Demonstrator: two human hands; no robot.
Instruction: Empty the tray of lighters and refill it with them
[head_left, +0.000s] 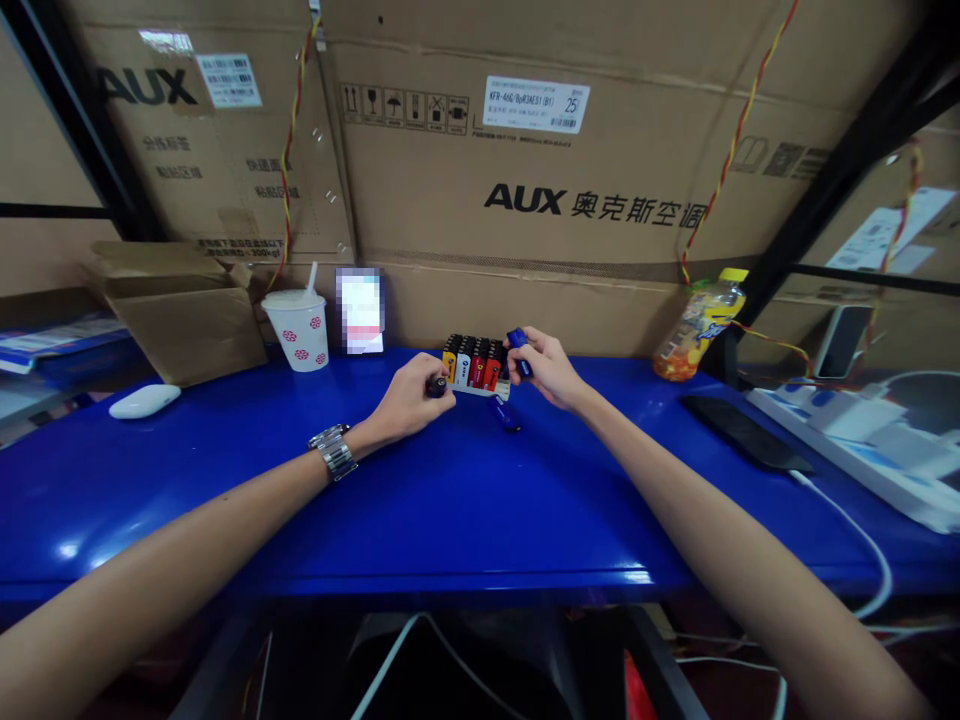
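Note:
A tray of lighters (472,368) stands on the blue tabletop against the back cardboard, its rows showing yellow, white and red bodies with black tops. Just left of the tray, my left hand (417,393) is closed around a dark lighter (435,386), seen nearly end-on. My right hand (550,368), at the tray's right end, pinches a blue lighter (517,342) between thumb and fingers. Another blue lighter (505,413) lies loose on the table in front of the tray. My fingers partly hide both held lighters.
A paper cup with a straw (297,330), a lit phone (361,310) and a white mouse-like object (145,401) are on the left. At right are a drink bottle (699,325), a dark phone on a cable (742,432) and a power strip (847,440). Large cardboard boxes (420,200) wall the back.

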